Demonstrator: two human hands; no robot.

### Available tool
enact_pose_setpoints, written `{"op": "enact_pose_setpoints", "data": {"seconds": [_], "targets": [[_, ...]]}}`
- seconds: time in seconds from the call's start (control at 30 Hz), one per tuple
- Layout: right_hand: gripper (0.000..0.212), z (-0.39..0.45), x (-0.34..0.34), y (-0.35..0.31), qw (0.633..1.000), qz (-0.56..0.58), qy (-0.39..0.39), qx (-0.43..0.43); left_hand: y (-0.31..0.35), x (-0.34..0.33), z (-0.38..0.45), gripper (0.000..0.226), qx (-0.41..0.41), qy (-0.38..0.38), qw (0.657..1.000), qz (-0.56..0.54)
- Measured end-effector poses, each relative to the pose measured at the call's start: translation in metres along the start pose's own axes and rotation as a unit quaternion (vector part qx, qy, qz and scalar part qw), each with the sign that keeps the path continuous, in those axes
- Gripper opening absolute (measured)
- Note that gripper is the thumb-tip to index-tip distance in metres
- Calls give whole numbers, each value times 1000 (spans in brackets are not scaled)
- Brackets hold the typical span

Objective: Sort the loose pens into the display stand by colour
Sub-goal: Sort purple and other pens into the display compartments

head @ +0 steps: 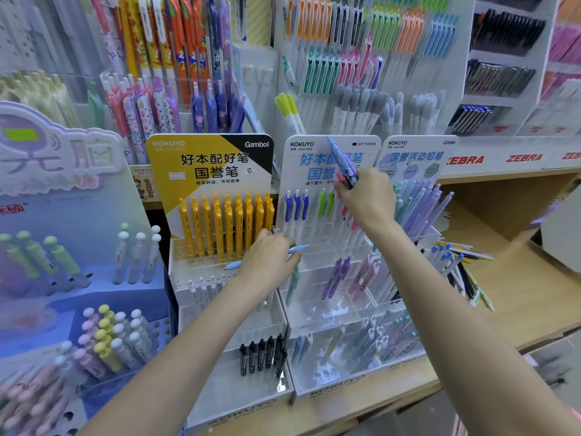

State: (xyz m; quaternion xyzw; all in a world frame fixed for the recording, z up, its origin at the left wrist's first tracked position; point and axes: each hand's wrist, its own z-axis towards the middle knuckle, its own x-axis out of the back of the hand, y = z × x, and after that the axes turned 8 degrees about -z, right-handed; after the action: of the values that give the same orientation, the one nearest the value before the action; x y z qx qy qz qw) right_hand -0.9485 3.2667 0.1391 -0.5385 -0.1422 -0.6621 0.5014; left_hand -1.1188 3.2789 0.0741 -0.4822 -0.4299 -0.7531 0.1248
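Note:
A clear tiered display stand (pixel 330 309) with a white-blue header card fills the middle, holding blue pens (pixel 296 206), green pens (pixel 323 204), purple pens (pixel 337 276) and pink pens (pixel 363 275) in separate rows. My left hand (pixel 268 262) grips a light blue pen (pixel 298 247) lying sideways in front of the stand's left edge. My right hand (pixel 366 196) is raised at the stand's top row and holds a small bundle of pens (pixel 344 165), blue patterned and pink, pointing up. Loose pens (pixel 462 265) lie in a heap on the wooden shelf to the right.
A yellow-headed stand (pixel 220 234) with orange-yellow pens and black pens (pixel 262 357) stands just left. A lilac pencil stand (pixel 415 209) sits right of the middle stand. Pastel pen displays (pixel 94 309) crowd the left. Racks of hanging pens (pixel 361 58) rise behind.

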Motion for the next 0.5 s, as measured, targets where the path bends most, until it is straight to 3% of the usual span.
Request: {"op": "enact_pose_setpoints", "data": {"seconds": [0.5], "targets": [[31, -16, 0, 10, 1000, 10, 0, -10, 0, -1, 0, 30, 0, 3, 1000, 5]]}}
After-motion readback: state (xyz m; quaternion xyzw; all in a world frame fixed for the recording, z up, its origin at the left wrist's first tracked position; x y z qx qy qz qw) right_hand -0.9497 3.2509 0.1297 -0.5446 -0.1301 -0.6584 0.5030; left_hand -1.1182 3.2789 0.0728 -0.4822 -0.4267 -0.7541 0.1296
